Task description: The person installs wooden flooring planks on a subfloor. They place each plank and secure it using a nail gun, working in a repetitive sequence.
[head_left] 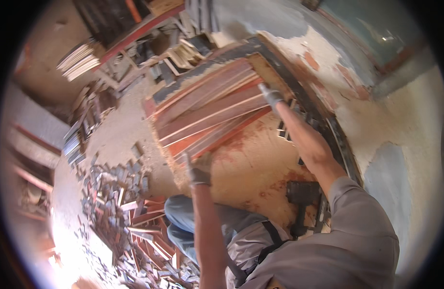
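Observation:
Several reddish-brown wooden planks (210, 115) with pale edges lie side by side and slightly crossed on a worktable (251, 164). In a grey glove, my left hand (199, 172) closes at the near left end of the closest plank (226, 132); motion blurs its fingers. My right hand (272, 95), gloved too, closes at the right end of the planks, with its fingertips on the wood. Part of its grip is hidden. A black nail gun (301, 192) lies on the table beside my right forearm.
Small wood offcuts (116, 202) and red strips (152, 231) heap on the floor at left. Stacked pale slats (79, 61) and a red-edged shelf (140, 31) stand at the far left. A dark rail (299, 86) edges the table along the peeling wall (323, 58).

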`<state>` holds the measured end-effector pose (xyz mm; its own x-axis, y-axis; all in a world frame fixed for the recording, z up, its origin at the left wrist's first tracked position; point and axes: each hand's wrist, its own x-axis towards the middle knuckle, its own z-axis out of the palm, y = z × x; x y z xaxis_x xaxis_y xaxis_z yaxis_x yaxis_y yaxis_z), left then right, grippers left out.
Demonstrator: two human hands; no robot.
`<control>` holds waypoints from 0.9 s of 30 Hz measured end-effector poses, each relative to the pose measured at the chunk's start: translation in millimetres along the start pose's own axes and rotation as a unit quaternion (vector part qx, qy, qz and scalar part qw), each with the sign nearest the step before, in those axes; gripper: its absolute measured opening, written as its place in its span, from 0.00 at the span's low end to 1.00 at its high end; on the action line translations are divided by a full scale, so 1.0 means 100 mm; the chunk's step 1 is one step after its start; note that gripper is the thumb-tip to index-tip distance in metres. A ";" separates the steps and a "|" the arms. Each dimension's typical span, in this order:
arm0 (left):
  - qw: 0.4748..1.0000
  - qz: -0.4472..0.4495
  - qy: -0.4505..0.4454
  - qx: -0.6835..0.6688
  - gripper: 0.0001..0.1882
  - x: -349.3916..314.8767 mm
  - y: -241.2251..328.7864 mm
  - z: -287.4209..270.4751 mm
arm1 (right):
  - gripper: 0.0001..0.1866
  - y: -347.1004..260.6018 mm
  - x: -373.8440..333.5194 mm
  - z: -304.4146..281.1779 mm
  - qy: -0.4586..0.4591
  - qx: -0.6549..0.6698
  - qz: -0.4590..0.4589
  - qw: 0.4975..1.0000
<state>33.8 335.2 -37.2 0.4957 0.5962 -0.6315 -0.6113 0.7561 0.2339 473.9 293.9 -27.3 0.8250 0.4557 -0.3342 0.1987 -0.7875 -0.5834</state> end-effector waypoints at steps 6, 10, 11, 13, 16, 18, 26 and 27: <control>0.995 0.081 0.033 0.044 0.62 0.20 0.48 -0.02 | 0.41 0.12 -0.73 0.02 0.032 0.046 -0.118 0.991; 0.986 0.115 0.020 0.117 0.48 0.05 0.37 -0.07 | 0.41 0.54 -1.50 -0.27 0.194 -0.112 -0.368 0.902; 0.979 0.118 0.013 0.166 0.43 -0.02 0.27 -0.08 | 0.42 0.66 -1.58 -0.43 0.230 -0.122 -0.357 0.897; 0.943 0.149 -0.022 0.297 0.35 -0.12 0.05 -0.01 | 0.44 0.96 -1.72 -0.84 0.259 -0.170 -0.305 0.901; 0.826 0.205 -0.026 0.524 0.24 -0.23 -0.62 0.24 | 0.50 1.27 -1.73 -1.30 0.184 -0.380 0.074 0.903; 0.720 0.251 -0.117 0.637 0.30 -0.22 -1.06 0.54 | 0.54 1.38 -1.72 -1.41 0.091 -0.369 0.080 0.922; 0.513 0.251 -0.154 0.807 0.42 0.25 -2.38 1.40 | 0.61 1.27 -1.85 -1.02 0.107 -0.304 0.020 0.947; 0.537 0.260 -0.173 0.783 0.39 0.28 -2.39 1.40 | 0.61 1.28 -1.83 -1.04 0.078 -0.303 0.037 0.949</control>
<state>280.2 208.6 -7.7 0.7604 0.6460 -0.0670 0.4118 -0.3998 0.8189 403.5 67.2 36.0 0.9075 0.3606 -0.2156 0.3663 -0.9304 -0.0142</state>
